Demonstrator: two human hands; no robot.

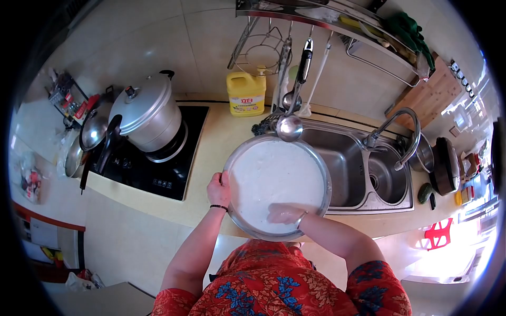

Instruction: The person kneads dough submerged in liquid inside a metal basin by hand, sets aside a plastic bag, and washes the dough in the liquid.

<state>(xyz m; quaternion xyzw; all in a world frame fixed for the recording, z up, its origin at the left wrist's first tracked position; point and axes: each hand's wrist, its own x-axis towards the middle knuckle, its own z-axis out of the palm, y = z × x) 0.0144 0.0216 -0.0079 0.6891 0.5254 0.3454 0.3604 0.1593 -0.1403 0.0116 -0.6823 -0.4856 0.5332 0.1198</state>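
Note:
A wide round metal basin [328, 184] full of a smooth white, milky-looking substance [274, 174] is at the counter's front edge, close to my body. My left hand [219, 189] holds the basin's left rim, fingers closed over it. Inside the basin, towards the near right, my right hand [284, 213] dips into the white substance. Its fingers are whitened and partly sunk, so their pose is unclear. Just beyond the far rim hangs a steel ladle [290, 127].
To the left, a large lidded pressure cooker [150, 113] stands on a black cooktop [174, 179]. A yellow detergent jug [246, 95] is by the wall. On the right are a double sink [337, 174] and a curved faucet [416, 131]. Utensils hang from a shelf [327, 18] overhead.

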